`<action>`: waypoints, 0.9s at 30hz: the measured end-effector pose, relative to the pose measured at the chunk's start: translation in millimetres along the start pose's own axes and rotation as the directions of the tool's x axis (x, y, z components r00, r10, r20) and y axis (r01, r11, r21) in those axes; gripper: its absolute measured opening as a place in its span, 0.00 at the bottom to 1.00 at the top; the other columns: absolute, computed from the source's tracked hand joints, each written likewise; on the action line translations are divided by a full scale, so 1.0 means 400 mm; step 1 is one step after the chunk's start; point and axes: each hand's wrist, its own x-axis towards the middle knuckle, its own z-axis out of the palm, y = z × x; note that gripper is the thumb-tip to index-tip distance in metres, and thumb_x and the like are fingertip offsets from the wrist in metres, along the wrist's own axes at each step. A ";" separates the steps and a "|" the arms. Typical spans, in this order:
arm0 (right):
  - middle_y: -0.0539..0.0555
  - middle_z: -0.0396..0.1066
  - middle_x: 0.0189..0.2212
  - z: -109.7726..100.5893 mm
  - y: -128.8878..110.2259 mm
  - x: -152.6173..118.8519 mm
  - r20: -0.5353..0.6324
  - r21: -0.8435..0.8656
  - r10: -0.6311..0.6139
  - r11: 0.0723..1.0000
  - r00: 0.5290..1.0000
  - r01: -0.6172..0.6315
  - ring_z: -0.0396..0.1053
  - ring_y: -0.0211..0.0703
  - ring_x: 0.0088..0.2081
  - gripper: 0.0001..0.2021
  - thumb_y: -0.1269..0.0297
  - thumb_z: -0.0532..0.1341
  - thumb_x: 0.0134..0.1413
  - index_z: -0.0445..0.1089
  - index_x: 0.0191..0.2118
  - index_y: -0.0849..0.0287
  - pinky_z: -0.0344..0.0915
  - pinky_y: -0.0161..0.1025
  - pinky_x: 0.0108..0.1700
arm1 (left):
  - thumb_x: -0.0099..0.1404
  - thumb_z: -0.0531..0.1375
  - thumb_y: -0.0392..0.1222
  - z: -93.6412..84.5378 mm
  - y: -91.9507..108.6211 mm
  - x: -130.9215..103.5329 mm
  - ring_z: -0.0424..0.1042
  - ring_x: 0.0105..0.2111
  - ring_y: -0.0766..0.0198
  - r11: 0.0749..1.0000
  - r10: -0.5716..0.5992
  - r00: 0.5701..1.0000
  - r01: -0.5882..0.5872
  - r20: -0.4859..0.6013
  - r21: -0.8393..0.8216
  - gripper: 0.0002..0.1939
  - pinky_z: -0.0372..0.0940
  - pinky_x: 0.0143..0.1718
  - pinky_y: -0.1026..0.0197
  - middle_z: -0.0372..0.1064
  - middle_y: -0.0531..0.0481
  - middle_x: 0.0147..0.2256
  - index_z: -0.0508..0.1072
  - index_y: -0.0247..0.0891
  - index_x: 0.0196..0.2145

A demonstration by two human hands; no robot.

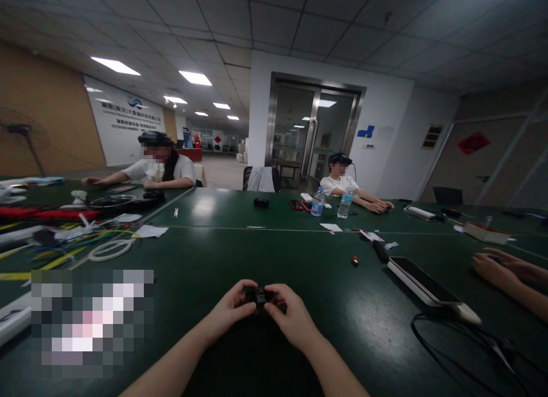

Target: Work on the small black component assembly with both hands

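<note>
While your left hand (234,306) and right hand (290,308) grip a small black object (261,298) from either side, you have it over the near middle of the green table (201,254). Far beyond it lies a black case (261,203), with two water bottles (317,204) standing farther right.

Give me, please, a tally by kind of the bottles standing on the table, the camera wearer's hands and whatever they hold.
Plastic bottles: 2
Hands, left hand and right hand: 2
Small dark item between them: 1, seemingly
Total: 5
</note>
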 end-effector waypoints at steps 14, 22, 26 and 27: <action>0.50 0.66 0.43 -0.005 -0.004 -0.003 0.016 0.009 0.007 1.000 1.000 -0.008 0.67 0.40 0.40 0.15 0.69 0.57 0.50 0.64 0.45 0.52 0.64 0.40 0.44 | 0.55 0.61 0.43 -0.004 0.000 -0.001 0.68 0.38 0.60 1.000 0.007 0.999 -0.007 0.038 -0.004 0.20 0.59 0.44 0.54 0.68 0.49 0.39 0.61 0.42 0.44; 0.51 0.66 0.42 0.000 0.002 0.000 0.002 0.040 -0.011 0.999 1.000 0.011 0.67 0.40 0.40 0.15 0.71 0.57 0.49 0.65 0.45 0.53 0.64 0.39 0.44 | 0.56 0.60 0.43 0.001 -0.005 0.002 0.69 0.33 0.61 0.999 0.045 0.998 -0.044 0.041 -0.020 0.20 0.60 0.39 0.56 0.70 0.50 0.32 0.60 0.40 0.45; 0.50 0.66 0.42 0.000 0.000 -0.001 0.006 0.040 -0.016 0.999 1.000 0.016 0.67 0.40 0.40 0.15 0.71 0.56 0.50 0.65 0.45 0.53 0.64 0.40 0.44 | 0.55 0.61 0.43 0.005 -0.003 0.002 0.69 0.35 0.60 0.999 0.033 0.999 -0.032 0.019 -0.032 0.20 0.60 0.40 0.55 0.70 0.50 0.32 0.61 0.40 0.44; 0.50 0.66 0.43 0.000 0.000 -0.001 0.007 0.039 -0.015 0.999 1.000 0.015 0.67 0.41 0.41 0.15 0.71 0.56 0.50 0.65 0.44 0.53 0.64 0.40 0.44 | 0.54 0.62 0.44 0.006 -0.003 0.002 0.69 0.35 0.59 0.999 0.028 1.000 -0.028 0.011 -0.037 0.21 0.59 0.40 0.55 0.70 0.50 0.32 0.61 0.40 0.44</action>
